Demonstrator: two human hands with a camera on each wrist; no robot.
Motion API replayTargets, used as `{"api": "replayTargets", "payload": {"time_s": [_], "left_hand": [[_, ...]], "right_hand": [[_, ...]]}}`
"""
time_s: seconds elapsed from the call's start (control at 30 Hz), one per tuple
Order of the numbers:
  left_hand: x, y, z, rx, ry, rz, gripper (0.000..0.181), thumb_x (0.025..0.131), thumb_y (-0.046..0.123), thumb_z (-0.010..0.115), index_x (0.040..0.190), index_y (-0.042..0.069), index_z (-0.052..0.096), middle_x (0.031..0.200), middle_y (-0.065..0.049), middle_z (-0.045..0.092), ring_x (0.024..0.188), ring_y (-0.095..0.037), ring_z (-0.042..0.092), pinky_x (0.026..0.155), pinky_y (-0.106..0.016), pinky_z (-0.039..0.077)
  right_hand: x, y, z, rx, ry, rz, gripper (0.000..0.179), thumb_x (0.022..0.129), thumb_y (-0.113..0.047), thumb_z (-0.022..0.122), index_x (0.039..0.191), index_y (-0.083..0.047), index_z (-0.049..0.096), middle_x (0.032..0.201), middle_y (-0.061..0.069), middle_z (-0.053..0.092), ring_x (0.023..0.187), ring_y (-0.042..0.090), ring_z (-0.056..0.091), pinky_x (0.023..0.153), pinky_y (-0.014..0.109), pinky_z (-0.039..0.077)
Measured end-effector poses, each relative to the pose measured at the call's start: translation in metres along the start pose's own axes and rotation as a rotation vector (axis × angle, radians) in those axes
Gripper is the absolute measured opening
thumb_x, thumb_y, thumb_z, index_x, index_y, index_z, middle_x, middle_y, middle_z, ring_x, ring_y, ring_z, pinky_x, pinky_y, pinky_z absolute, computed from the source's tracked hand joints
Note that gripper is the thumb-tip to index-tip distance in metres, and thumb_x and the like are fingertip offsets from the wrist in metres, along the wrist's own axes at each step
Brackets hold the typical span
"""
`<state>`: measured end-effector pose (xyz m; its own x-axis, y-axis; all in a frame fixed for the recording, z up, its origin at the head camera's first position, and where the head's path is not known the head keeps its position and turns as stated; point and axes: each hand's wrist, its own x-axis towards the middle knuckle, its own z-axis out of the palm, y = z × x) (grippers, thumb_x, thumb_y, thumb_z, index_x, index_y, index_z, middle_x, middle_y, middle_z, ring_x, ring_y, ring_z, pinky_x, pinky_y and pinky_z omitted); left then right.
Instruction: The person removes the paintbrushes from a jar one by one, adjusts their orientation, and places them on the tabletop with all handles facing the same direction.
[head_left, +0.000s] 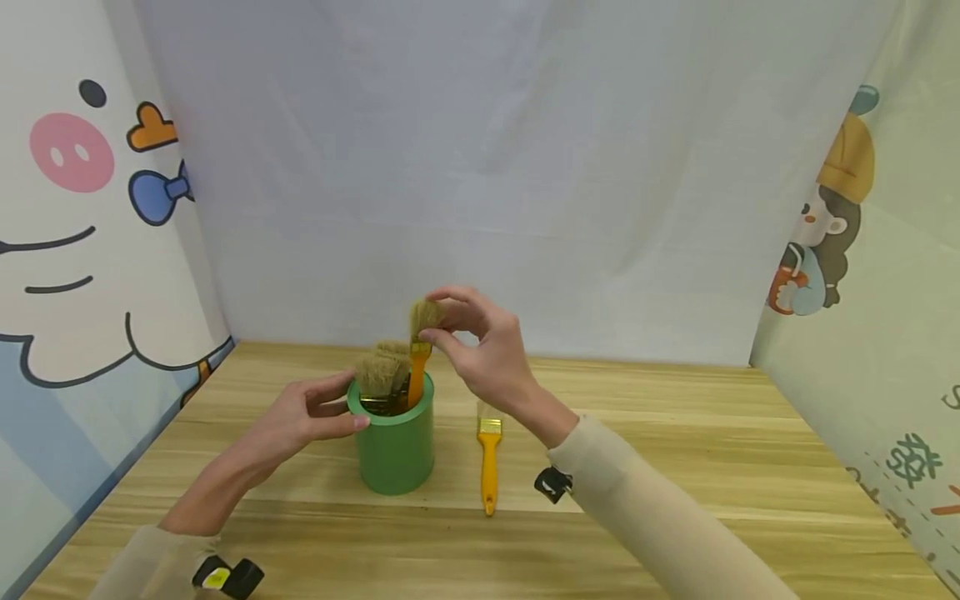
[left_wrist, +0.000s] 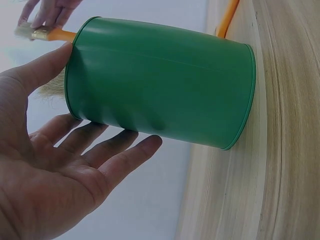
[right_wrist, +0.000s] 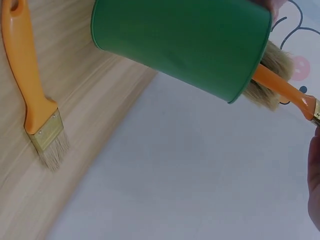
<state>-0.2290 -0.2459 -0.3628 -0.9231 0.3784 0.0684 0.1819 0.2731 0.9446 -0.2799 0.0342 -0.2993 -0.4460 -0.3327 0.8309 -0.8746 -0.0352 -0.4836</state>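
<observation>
A green cylindrical can [head_left: 397, 457] stands upright on the wooden table. My left hand [head_left: 300, 418] holds it near the rim, thumb on the near side and fingers round the left side. Bristle ends of other paintbrushes [head_left: 378, 375] stick up out of the can. My right hand [head_left: 489, 354] pinches an orange-handled paintbrush [head_left: 417, 379] near its bristles and metal band. That brush points bristles up, and the lower end of its handle is inside the can, as the right wrist view also shows. How deep the handle reaches is hidden.
Right of the can, a yellow-orange paintbrush [head_left: 489, 467] lies on the wooden table [head_left: 675, 467], bristles toward the back. A pale curtain [head_left: 525, 183] hangs behind the table. Printed cloths with cartoon figures border the left and right sides.
</observation>
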Motion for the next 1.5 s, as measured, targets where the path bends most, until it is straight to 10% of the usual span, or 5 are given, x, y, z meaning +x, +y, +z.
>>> {"api": "replayTargets", "payload": {"time_s": [0.7,1.5], "left_hand": [[0.0,-0.001,0.001,0.004,0.015,-0.009,0.088,0.1,0.025,0.075,0.165,-0.004,0.024,0.169,-0.025,0.024,0.146,-0.051,0.036,0.112,-0.059,0.041],[-0.001,0.002,0.001,0.002,0.001,0.018,0.085,0.101,0.021,0.073,0.165,-0.004,0.023,0.169,-0.027,0.022,0.145,-0.055,0.034,0.11,-0.057,0.044]], "right_hand": [[0.007,-0.02,-0.045,-0.003,0.042,0.024,0.042,0.088,0.015,0.078,0.128,0.006,0.068,0.103,0.017,0.078,0.09,0.027,0.076,0.081,0.039,0.062],[-0.091,0.037,-0.091,-0.065,-0.066,0.673,0.043,0.091,0.004,0.08,0.132,0.005,0.068,0.104,0.02,0.076,0.087,0.029,0.076,0.077,0.043,0.063]]}}
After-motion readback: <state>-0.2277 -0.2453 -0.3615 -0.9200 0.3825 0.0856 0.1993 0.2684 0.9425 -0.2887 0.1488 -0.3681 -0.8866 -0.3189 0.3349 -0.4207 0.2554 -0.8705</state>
